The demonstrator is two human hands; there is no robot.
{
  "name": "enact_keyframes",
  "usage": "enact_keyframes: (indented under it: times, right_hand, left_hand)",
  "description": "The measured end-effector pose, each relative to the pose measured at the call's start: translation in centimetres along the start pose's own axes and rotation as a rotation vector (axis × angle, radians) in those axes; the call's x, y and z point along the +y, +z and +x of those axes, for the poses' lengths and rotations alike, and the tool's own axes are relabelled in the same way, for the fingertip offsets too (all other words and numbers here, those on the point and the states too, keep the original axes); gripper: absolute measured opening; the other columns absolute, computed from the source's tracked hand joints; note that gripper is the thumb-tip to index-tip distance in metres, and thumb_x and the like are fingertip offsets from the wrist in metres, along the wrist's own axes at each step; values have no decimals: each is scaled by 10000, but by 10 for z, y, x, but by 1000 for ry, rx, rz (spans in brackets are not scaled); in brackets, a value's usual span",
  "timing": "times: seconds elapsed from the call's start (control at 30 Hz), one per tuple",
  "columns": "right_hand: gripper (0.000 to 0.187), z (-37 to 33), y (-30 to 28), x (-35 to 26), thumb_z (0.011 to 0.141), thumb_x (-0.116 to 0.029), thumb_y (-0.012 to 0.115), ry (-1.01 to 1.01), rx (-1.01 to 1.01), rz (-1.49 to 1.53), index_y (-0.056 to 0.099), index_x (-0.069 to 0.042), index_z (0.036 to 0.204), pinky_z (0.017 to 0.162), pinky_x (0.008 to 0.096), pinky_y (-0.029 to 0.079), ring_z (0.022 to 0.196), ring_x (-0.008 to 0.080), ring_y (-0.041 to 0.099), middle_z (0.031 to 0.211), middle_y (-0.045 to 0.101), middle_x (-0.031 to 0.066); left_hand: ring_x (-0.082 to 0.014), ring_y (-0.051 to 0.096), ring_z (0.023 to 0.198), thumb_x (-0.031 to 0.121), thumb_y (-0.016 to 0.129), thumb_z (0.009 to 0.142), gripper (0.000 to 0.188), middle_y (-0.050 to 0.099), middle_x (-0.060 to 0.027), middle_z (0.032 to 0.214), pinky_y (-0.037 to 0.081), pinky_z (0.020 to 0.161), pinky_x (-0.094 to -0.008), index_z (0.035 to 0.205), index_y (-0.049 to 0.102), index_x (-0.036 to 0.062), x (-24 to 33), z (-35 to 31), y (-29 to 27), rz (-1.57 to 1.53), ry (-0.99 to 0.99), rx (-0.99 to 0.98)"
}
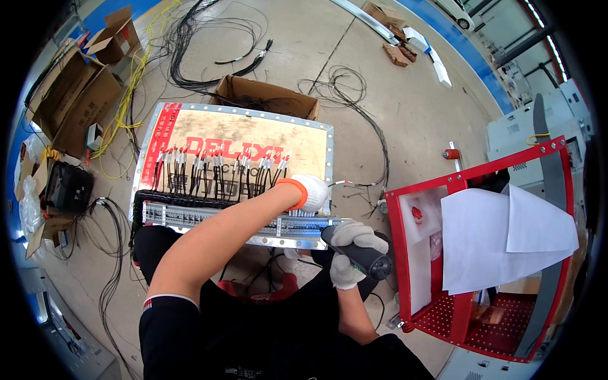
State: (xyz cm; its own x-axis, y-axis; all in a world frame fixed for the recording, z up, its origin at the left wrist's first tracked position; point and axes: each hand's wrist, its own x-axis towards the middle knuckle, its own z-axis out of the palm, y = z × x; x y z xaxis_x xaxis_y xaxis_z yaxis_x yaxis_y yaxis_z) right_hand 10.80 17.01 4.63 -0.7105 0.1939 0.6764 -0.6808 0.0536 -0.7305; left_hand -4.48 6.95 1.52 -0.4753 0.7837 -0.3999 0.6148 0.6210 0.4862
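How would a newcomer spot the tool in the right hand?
Find the big light-brown board with red print in front of the person. Follow the grey metal strip along its near edge to the right end, where the gloved right hand grips the dark tool. Its thick, rounded barrel sets it apart from the slim black wires on the board.

Whitish gloves (313, 194), one orange-cuffed, cover the hands (354, 235) below short black sleeves (168, 335).
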Motion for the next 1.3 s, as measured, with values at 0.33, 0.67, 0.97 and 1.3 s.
enact_keyframes:
  times: [0.33,0.67,0.97,1.3]
  right_hand:
    - [550,-1,2,-1,762,-13,803,40,35,-59,383,-120,1101,819,409,512,810,211,609,921,609,91]
    - [556,2,6,-4,804,-226,848,21,10,-75,407,-114,1123,768,378,516,769,185,575,884,572,54]
    - [553,2,3,-3,793,-179,851,60,8,-17,411,-110,1121,756,382,509,763,183,574,881,572,58]
    - [539,2,3,-1,788,-134,844,21,-62,-44,417,-106,1115,765,385,517,772,194,589,888,580,64]
  left_hand:
    - [-415,684,881,136,543,835,255,700,-260,925,529,772,-467,957,682,-40,1,-3,4,-13,-32,-9]
    - [-419,681,892,143,546,820,271,697,-265,937,528,784,-466,958,684,-44,-2,-1,8,17,-14,-12]
    - [-401,680,945,162,558,820,296,698,-260,992,522,826,-456,1007,688,-27,0,-2,5,-31,-65,-33]
    - [-407,674,964,158,564,817,300,697,-259,1007,519,832,-451,1024,686,-21,0,-4,4,-75,-70,-28]
